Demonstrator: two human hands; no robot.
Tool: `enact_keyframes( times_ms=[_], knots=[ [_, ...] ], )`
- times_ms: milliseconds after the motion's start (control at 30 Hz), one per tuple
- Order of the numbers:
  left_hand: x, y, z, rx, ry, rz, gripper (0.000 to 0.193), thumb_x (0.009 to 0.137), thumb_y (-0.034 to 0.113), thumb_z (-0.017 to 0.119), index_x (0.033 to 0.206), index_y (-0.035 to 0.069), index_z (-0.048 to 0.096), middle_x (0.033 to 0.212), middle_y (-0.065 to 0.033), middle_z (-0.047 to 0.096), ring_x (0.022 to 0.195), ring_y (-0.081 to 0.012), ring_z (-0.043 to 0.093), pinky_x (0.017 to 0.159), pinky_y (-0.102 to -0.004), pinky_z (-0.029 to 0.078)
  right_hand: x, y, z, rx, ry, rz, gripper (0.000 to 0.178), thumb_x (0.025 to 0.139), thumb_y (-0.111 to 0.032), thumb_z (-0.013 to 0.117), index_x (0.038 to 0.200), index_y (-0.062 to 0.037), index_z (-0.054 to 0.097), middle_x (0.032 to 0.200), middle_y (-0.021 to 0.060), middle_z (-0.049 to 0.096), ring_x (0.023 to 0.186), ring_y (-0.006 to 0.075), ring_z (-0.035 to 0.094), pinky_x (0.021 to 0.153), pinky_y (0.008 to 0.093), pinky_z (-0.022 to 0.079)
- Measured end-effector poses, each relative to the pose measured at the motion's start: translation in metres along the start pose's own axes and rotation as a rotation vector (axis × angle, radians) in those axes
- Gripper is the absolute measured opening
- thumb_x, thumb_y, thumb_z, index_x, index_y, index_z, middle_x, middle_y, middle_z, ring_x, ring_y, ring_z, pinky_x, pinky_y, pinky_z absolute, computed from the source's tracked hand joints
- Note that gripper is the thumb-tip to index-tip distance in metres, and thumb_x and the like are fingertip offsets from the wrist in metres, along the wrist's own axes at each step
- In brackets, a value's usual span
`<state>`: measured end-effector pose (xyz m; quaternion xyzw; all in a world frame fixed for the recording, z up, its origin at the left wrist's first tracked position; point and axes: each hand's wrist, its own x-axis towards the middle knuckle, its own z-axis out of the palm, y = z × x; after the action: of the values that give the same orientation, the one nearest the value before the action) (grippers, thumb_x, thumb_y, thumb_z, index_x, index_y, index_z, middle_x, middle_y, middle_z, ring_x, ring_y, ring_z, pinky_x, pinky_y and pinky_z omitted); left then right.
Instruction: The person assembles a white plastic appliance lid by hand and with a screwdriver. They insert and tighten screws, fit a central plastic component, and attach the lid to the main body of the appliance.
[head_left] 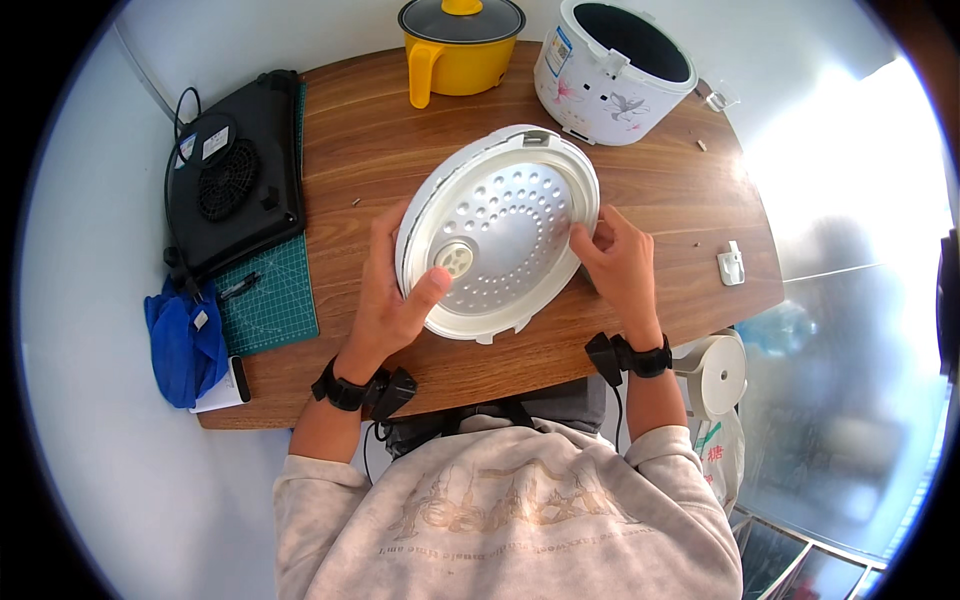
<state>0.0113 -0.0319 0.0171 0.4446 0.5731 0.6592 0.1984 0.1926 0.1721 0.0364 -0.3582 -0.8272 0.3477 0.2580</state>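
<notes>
A rice cooker lid [510,235] is held tilted above the table, its dimpled metal underside facing me. My left hand [400,285] grips the lid's left rim, with the thumb beside the round cream steam vent [453,261]. My right hand [615,255] is closed at the right rim, thumb and fingertips pinched against the lid's edge; whether something small is between them I cannot tell. Behind the lid stands the white, flower-printed rice cooker body [615,80], uncovered, its inside dark. A small white plastic piece [732,264] lies on the table to the right.
A yellow pot [460,50] with a dark lid stands at the back. On the left an upturned black induction cooker [235,175] rests partly on a green cutting mat [275,300], near a pen and blue cloth [187,345]. Small bits lie at the right; a white roll [718,375] sits beyond the edge.
</notes>
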Motion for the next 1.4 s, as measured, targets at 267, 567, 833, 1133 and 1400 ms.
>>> enact_keyframes(
  times_ms=[267, 567, 833, 1133, 1400],
  knots=[
    [0.009, -0.008, -0.004, -0.342, 0.164, -0.253, 0.051, 0.104, 0.035, 0.053, 0.142, 0.002, 0.042, 0.129, -0.0116, 0.055, 0.118, -0.016, 0.053, 0.101, -0.0314, 0.044, 0.003, -0.002, 0.007, 0.381, 0.031, 0.007, 0.036, 0.099, -0.033, 0.063, 0.098, 0.0026, 0.066, 0.07, 0.005, 0.061, 0.066, 0.009, 0.053, 0.064, 0.0261, 0.046],
    [0.014, -0.012, 0.002, -0.471, 0.221, -0.384, 0.052, 0.106, 0.035, 0.05, 0.146, 0.002, 0.039, 0.13, -0.0114, 0.058, 0.114, -0.0156, 0.06, 0.094, -0.03, 0.052, -0.003, -0.01, 0.011, 0.258, 0.046, 0.017, 0.041, 0.105, -0.036, 0.054, 0.098, 0.0026, 0.065, 0.067, 0.001, 0.051, 0.064, 0.0086, 0.042, 0.059, 0.0268, 0.041],
    [0.019, -0.02, -0.004, -0.564, 0.24, -0.535, 0.055, 0.106, 0.039, 0.049, 0.145, 0.001, 0.042, 0.13, -0.0122, 0.06, 0.115, -0.019, 0.062, 0.094, -0.0335, 0.055, -0.018, -0.025, 0.0, 0.632, -0.543, 0.355, 0.046, 0.102, -0.04, 0.057, 0.123, 0.0005, 0.057, 0.094, 0.0102, 0.07, 0.074, 0.0151, 0.071, 0.062, 0.0248, 0.058],
    [0.036, 0.001, -0.005, -0.671, 0.221, -0.541, 0.057, 0.103, 0.038, 0.054, 0.143, 0.001, 0.042, 0.138, -0.0146, 0.056, 0.121, -0.0239, 0.061, 0.098, -0.0375, 0.055, 0.001, -0.027, 0.006, 0.856, -0.527, 0.337, 0.046, 0.1, -0.038, 0.062, 0.116, 0.0056, 0.06, 0.099, 0.0147, 0.07, 0.077, 0.0171, 0.071, 0.07, 0.0273, 0.06],
    [0.052, 0.033, 0.002, -0.619, 0.074, -0.467, 0.06, 0.097, 0.02, 0.064, 0.144, -0.003, 0.035, 0.138, -0.0198, 0.054, 0.121, -0.0289, 0.062, 0.1, -0.0434, 0.056, 0.055, -0.064, -0.004, 0.914, -0.506, 0.222, 0.044, 0.097, -0.034, 0.064, 0.113, 0.0073, 0.06, 0.095, 0.015, 0.07, 0.074, 0.0169, 0.071, 0.065, 0.0272, 0.059]
  ],
)
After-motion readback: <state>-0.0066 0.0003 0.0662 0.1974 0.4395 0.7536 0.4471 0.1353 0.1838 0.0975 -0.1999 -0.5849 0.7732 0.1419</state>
